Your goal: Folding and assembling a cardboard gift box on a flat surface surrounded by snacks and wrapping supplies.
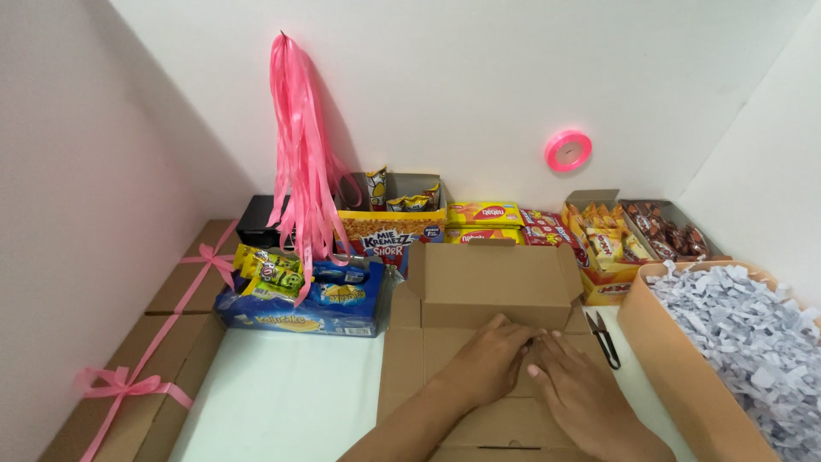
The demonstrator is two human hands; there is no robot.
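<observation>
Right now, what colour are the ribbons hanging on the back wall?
The hanging ribbons are bright pink, seen plainly in the head view.

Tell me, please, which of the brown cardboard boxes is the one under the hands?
The flat, unfolded cardboard box at centre, its lid flap raised; both hands, left hand and right hand, press it. The ribbon-tied boxes sit left; the shredded-paper box right.

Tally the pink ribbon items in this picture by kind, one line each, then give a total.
Hanging bunch of pink ribbon strands: 1
Pink ribbon roll on the wall: 1
Pink bows on the closed brown boxes: 2
Total: 4
</observation>
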